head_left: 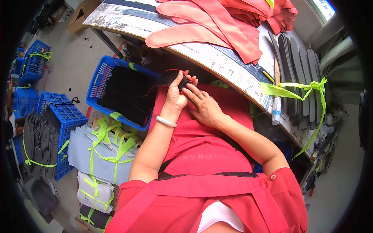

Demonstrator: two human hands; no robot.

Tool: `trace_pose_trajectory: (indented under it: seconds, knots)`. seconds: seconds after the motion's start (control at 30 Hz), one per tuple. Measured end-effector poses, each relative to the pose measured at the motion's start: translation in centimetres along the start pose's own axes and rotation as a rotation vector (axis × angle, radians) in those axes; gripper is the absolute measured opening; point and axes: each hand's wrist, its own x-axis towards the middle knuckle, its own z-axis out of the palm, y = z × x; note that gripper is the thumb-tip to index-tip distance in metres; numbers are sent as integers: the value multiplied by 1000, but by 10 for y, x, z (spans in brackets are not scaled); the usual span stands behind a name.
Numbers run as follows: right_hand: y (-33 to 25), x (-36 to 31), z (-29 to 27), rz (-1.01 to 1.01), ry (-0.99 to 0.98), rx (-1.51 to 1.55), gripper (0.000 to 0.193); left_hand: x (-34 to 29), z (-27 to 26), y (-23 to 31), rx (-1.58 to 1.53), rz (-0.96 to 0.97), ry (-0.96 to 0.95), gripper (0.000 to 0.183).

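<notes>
Over my lap, my left hand (178,93) is closed around a black fabric piece with red edging (168,79), thumb on one side and fingers on the other. The piece reaches out leftward toward the blue basket (96,101), which holds a pile of black material (126,93). My right hand (206,106) lies beside it, palm down with fingers stretched out, and its fingertips touch the piece at my left palm. Its thumb is mostly hidden. A pale bangle (166,122) circles my left wrist.
Ahead, a worn white table (217,58) bears coral-red curved strips (190,34). Grey strips (299,73) tied with a lime band stand at its right. Leftward are blue crates (70,122), a light grey tied bundle (83,149) and a white tied package (91,191).
</notes>
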Motion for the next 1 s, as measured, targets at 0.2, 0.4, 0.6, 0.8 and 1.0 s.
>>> trace_pose_trajectory:
  seconds: [0.2,0.4,0.6,0.8,1.0]
  knots:
    - [-8,8,-14,107,-170,63,72,-14,26,3,11,8,98,33]
    - [6,40,-3,79,-156,69,46,-7,18,-13,36,-42,128,36]
    - [-1,39,5,70,-172,73,36,-3,5,-7,76,17,95,26]
    - [-18,12,-10,34,-132,195,58,-13,2,12,-17,-54,-13,29]
    - [-3,35,3,119,-180,140,63,-8,8,-3,16,-29,9,29]
